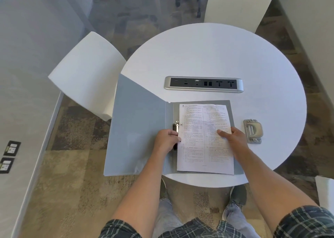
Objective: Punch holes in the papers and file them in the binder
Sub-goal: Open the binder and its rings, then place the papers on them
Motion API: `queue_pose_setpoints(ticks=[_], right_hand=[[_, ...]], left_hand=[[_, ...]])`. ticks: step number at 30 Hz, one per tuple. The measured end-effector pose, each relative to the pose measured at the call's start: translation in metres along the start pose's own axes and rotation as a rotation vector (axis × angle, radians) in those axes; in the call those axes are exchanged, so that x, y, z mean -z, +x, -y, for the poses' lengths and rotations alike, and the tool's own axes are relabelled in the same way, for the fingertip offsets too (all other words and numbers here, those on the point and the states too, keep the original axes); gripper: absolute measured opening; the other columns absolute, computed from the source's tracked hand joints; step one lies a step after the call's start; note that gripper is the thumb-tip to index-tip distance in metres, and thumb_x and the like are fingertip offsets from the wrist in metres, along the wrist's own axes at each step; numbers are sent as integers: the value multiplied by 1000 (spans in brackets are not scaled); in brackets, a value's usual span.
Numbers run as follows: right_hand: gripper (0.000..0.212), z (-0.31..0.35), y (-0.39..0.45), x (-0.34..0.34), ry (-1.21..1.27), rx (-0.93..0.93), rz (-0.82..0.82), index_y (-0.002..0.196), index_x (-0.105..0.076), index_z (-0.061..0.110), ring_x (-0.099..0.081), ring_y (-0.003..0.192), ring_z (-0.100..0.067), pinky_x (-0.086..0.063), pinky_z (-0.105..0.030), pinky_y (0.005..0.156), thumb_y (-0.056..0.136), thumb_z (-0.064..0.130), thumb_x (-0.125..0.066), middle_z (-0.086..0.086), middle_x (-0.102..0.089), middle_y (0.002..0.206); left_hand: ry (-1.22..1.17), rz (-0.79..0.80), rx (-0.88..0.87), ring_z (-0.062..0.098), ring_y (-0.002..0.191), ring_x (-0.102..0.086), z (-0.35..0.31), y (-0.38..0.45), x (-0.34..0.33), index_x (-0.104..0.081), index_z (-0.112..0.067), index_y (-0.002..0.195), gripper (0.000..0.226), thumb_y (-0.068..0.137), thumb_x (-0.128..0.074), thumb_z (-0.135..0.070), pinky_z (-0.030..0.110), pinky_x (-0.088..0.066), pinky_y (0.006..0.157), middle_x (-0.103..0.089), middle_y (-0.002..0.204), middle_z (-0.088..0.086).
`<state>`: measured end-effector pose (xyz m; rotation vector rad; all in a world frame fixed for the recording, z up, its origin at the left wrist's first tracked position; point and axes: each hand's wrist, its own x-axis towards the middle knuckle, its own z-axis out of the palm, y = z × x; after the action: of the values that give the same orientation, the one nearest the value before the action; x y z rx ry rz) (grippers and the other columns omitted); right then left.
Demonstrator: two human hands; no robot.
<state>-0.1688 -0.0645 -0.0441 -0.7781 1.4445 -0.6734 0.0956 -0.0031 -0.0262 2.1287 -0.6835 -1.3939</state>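
We are pinning the papers (206,138) flat in the open binder (137,129) on the bench (216,57) with our right hand (233,138), fingers spread, while our left hand (167,141) is clenching the ring clip (176,127), likely to thread the holes.

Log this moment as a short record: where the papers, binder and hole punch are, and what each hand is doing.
papers: printed sheets lying in the open binder, right half
binder: grey, open flat, front cover overhanging the round white table
binder clip: metal mechanism at the sheets' left edge
left hand: on the clip
right hand: pressing the sheets' right edge
hole punch: metal, right of binder, untouched
power strip: behind binder
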Motion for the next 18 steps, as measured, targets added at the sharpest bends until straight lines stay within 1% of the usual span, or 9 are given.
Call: queue_pose_setpoints(ticks=[2, 4, 8, 10, 12, 14, 18], right_hand=[[25, 0, -1, 0, -8, 7, 1, 112, -75, 11, -80, 79, -18, -60, -24, 58, 87, 12, -80, 0, -82, 95], [27, 1, -1, 0, -9, 5, 5, 113, -75, 11, -80, 79, -18, -60, -24, 58, 87, 13, -81, -1, -82, 96], [28, 0, 0, 1, -24, 1, 4, 114, -74, 12, -80, 83, -21, -60, -26, 60, 87, 16, -82, -1, -81, 98], [28, -1, 0, 2, -14, 6, 9, 114, -74, 11, -80, 83, -21, -61, -27, 62, 87, 16, -82, -2, -81, 99], [29, -3, 0, 3, -15, -1, 10, 114, -72, 9, -80, 86, -24, -62, -33, 67, 87, 17, -82, -4, -81, 101], [29, -3, 0, 6, -21, -3, 15, 114, -72, 9, -79, 88, -27, -62, -36, 72, 87, 16, -81, -5, -81, 102], [27, -3, -3, 13, -19, 7, 31, 113, -71, 10, -80, 85, -25, -62, -33, 65, 88, 11, -79, -2, -81, 99]], left_hand=[[4, -44, -27, 22, 78, -71, 3, -3, 1, -74, -20, 88, 22, 72, -82, -7, 34, -58, 73, -75, 80, -1], [61, -63, -40, 19, 72, -69, 2, -7, 1, -74, -22, 83, 20, 72, -82, -8, 32, -57, 71, -72, 74, -4], [196, -93, -53, 13, 78, -71, 3, -11, 0, -77, -22, 80, 10, 76, -84, -16, 28, -59, 70, -75, 81, -7], [204, -92, -37, 11, 76, -70, 5, -11, -2, -79, -20, 82, 6, 78, -84, -19, 25, -55, 64, -75, 82, -8], [201, -88, -11, 12, 71, -66, 5, -12, -3, -79, -17, 81, 4, 80, -83, -19, 24, -52, 61, -75, 80, -4], [170, -66, 23, 15, 69, -64, 4, -10, -3, -78, -14, 77, 6, 80, -83, -17, 27, -53, 64, -76, 80, 3], [138, 32, 70, 18, 82, -66, 0, -6, -1, -74, -14, 69, 14, 74, -88, -13, 28, -52, 77, -75, 88, 5]])
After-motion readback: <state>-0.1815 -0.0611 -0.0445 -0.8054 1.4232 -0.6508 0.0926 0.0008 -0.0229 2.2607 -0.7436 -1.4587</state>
